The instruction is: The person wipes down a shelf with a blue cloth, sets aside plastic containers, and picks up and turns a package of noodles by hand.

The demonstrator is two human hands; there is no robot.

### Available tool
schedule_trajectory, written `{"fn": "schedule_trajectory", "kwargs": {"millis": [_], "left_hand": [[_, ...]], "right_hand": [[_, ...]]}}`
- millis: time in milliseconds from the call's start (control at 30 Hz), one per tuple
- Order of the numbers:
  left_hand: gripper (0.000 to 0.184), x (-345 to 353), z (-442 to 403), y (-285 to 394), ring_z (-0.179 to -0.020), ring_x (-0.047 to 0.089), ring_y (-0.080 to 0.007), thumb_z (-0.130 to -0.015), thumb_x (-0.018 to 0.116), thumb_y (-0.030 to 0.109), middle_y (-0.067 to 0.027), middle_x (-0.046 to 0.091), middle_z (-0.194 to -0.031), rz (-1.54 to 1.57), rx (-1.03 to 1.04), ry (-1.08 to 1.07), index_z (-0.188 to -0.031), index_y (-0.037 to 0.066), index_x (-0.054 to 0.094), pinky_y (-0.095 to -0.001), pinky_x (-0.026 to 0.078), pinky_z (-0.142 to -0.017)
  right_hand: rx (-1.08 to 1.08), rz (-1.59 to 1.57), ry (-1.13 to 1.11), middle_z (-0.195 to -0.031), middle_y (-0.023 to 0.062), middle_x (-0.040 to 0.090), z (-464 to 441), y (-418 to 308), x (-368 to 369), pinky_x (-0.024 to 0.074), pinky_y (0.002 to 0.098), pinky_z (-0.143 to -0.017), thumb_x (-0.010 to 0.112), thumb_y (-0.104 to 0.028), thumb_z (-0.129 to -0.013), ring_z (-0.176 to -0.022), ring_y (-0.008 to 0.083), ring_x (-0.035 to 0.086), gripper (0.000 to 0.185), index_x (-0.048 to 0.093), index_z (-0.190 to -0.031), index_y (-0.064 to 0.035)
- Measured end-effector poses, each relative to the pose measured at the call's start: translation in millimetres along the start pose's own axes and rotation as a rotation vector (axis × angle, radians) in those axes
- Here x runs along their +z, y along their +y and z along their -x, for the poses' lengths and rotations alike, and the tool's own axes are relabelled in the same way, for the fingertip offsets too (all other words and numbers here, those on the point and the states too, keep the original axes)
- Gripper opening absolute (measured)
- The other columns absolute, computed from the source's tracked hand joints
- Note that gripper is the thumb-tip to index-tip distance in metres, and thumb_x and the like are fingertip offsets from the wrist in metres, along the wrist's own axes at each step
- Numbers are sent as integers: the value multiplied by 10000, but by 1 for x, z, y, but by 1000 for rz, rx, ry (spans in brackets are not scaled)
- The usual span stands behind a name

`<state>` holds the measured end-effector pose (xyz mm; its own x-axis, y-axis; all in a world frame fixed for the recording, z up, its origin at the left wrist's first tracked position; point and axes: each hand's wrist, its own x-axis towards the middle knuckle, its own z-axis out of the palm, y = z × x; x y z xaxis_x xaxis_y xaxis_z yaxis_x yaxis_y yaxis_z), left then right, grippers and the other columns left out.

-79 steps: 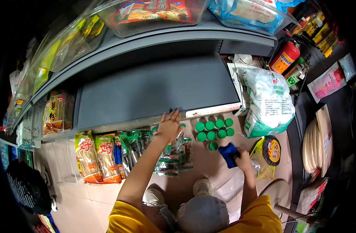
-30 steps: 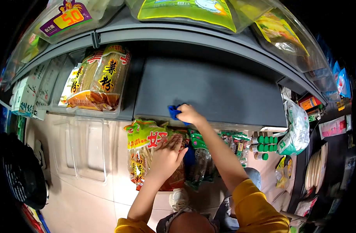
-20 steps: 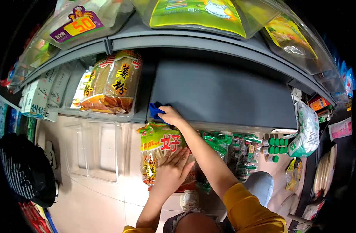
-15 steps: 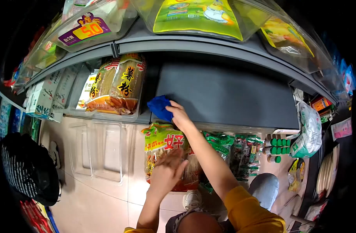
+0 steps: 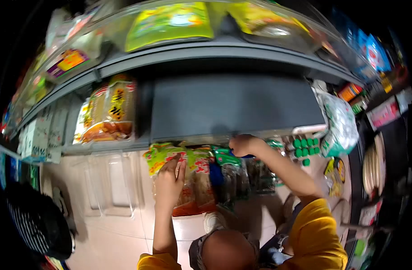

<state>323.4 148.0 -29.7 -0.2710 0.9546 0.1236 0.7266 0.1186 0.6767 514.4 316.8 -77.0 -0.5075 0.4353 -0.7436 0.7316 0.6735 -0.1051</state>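
My right hand (image 5: 246, 146) is closed at the front edge of the grey shelf board (image 5: 228, 105), with a little of a blue cloth (image 5: 248, 156) showing beneath it. My left hand (image 5: 170, 176) lies with its fingers spread over the green and orange noodle packets (image 5: 202, 180), which are on the floor before the shelf. Beside these packets, under my right forearm, are dark packets with green tops (image 5: 227, 157). Motion blurs part of the view.
Noodle bags (image 5: 108, 112) sit in a clear bin on the left of the shelf. Clear trays (image 5: 111, 184) lie on the floor. Green-capped jars (image 5: 305, 147) and a white-green bag (image 5: 338, 121) are at the right. An upper shelf (image 5: 224, 54) overhangs.
My right hand has moved with the blue cloth from the board's left end rightward along its front edge. My left hand has shifted left and up over the packets. The view has turned.
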Motion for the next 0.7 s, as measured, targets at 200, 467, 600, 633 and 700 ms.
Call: {"fn": "schedule_trajectory", "kwargs": {"millis": [200,467,600,633,700], "left_hand": [[459,71,-12,58,-1067,433,-291,-834,424,324,-115,345,-1259,-95,369,-269,-1168,11,401,-368,380,-869],[399,157,20,143,-1051,432,-290,-824,465,241,-164,445,-1142,210,817,-794,-1122,-20,425,-344,337,-889],[316,185,44,168,-863,535,-298,-782,514,163,-167,568,-903,325,886,-1007,-1038,-18,475,-364,413,-774],[298,193,47,171,-852,539,-293,-775,515,149,-163,570,-895,310,887,-1071,-1022,-16,485,-374,411,-766],[269,200,46,176,-848,545,-281,-765,513,125,-162,572,-894,172,1043,-936,-993,-16,501,-380,400,-785]], "right_hand": [[-154,-517,-18,-924,147,551,124,47,64,394,334,-748,452,-309,-808,-871,256,520,326,528,-961,-31],[136,-777,90,-815,150,571,210,68,181,416,322,-659,553,-402,-727,-752,253,546,450,526,-959,-17],[207,-782,-17,-833,167,571,246,66,214,412,367,-687,545,-305,-717,-768,299,545,363,532,-940,-18],[225,-786,-71,-835,174,569,256,64,208,412,370,-685,543,-301,-717,-775,304,543,354,533,-927,-16],[249,-799,-40,-826,182,566,260,65,218,410,375,-680,535,-288,-720,-769,314,540,329,535,-901,-14]]}}
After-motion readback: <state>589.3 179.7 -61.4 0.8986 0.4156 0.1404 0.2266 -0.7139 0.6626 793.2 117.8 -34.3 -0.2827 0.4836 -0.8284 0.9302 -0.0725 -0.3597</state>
